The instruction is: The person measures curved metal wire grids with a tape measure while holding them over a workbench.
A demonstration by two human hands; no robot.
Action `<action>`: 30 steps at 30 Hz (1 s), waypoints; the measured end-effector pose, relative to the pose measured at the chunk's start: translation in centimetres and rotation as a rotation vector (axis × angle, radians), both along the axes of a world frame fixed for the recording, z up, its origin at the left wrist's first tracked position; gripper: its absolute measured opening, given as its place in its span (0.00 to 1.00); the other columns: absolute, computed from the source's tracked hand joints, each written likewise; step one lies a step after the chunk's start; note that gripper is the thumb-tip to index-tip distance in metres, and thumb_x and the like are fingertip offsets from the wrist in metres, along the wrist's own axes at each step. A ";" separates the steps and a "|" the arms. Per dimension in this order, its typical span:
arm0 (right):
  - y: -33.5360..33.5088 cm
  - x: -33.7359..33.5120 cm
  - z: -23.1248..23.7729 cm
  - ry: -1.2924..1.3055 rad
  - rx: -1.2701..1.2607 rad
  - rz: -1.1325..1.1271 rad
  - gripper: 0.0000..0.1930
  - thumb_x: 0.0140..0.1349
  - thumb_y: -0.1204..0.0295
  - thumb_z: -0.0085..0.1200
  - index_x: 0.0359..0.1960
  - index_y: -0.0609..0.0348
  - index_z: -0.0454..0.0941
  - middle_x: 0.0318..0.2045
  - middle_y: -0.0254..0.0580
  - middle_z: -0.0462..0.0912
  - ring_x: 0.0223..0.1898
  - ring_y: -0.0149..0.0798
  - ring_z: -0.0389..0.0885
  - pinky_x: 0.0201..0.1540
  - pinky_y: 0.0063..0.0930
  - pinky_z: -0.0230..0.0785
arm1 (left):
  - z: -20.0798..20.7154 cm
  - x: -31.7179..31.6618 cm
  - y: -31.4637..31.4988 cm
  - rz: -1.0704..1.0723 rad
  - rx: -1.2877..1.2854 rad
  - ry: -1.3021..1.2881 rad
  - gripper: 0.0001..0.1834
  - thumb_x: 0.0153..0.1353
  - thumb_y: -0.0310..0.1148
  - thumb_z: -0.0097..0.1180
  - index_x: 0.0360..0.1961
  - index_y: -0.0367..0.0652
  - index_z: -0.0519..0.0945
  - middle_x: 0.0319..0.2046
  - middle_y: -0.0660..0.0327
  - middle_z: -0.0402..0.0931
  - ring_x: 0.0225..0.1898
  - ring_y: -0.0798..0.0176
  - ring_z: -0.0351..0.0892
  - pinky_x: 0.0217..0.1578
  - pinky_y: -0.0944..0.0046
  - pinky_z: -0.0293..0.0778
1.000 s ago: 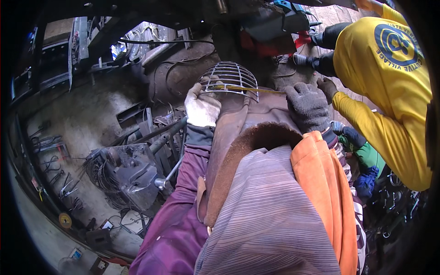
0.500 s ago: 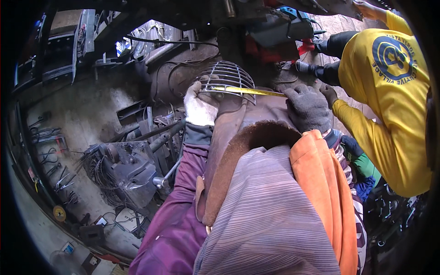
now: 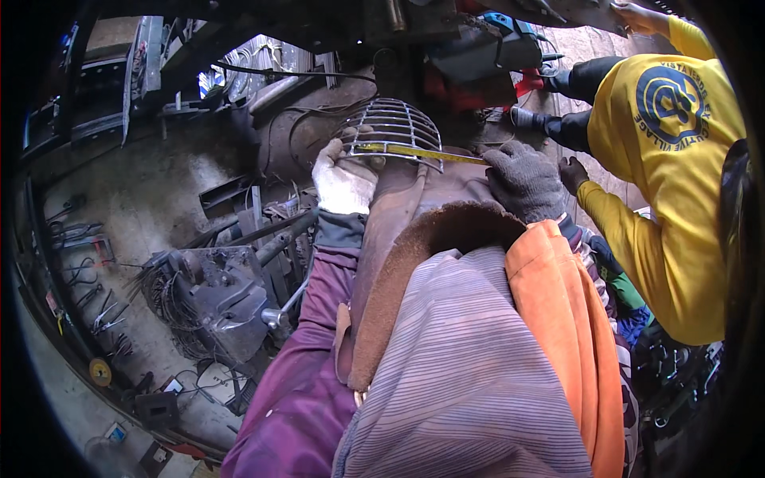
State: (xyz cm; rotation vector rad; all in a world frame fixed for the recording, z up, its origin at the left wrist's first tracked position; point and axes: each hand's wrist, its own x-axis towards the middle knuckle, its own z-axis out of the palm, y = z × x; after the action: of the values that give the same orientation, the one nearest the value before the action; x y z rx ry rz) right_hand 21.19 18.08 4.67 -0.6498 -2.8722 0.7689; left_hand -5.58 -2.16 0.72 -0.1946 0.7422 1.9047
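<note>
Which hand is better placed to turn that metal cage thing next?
Probably the left hand: it grips the left side of the domed metal grille, while the right hand is busy holding the yellow measuring tape beyond the grille's right edge.

Left hand (image 3: 343,180), in a whitish glove (image 3: 347,193), extended forward with fingers (image 3: 328,151) curled inward; its purple-sleeved forearm (image 3: 325,285) slopes up from the lower edge. Right hand (image 3: 525,180), in a dark grey knit glove (image 3: 532,191), closed, back uppermost; its forearm mostly hidden.
</note>
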 end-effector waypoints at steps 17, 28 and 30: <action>0.7 1.3 0.5 -0.013 0.483 -0.083 0.10 0.52 0.68 0.58 0.37 0.45 0.81 0.30 0.35 0.77 0.33 0.45 0.80 0.34 0.43 0.71 | 0.4 0.6 -0.1 0.143 -0.008 -0.183 0.20 0.72 0.39 0.38 0.48 0.35 0.78 0.50 0.44 0.79 0.52 0.41 0.79 0.56 0.34 0.71; -1.1 1.4 0.5 -0.170 0.217 -0.103 0.12 0.56 0.66 0.59 0.42 0.47 0.81 0.36 0.42 0.80 0.40 0.51 0.81 0.38 0.49 0.73 | -0.5 1.0 -0.6 0.140 -0.071 -0.097 0.20 0.71 0.38 0.39 0.48 0.35 0.79 0.49 0.46 0.80 0.48 0.44 0.80 0.52 0.38 0.75; -1.2 1.0 1.0 -0.124 0.134 -0.089 0.14 0.56 0.66 0.60 0.45 0.47 0.81 0.38 0.42 0.80 0.41 0.50 0.81 0.39 0.48 0.74 | 0.2 1.4 -0.1 0.144 -0.072 -0.111 0.19 0.71 0.38 0.39 0.47 0.36 0.79 0.49 0.46 0.80 0.47 0.45 0.80 0.51 0.39 0.75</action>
State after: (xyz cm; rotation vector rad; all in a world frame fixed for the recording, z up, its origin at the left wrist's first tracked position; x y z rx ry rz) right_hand 22.23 16.86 5.65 -0.8284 -2.9485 0.5374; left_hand -4.17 -2.24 0.92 -0.4055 0.7389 1.9861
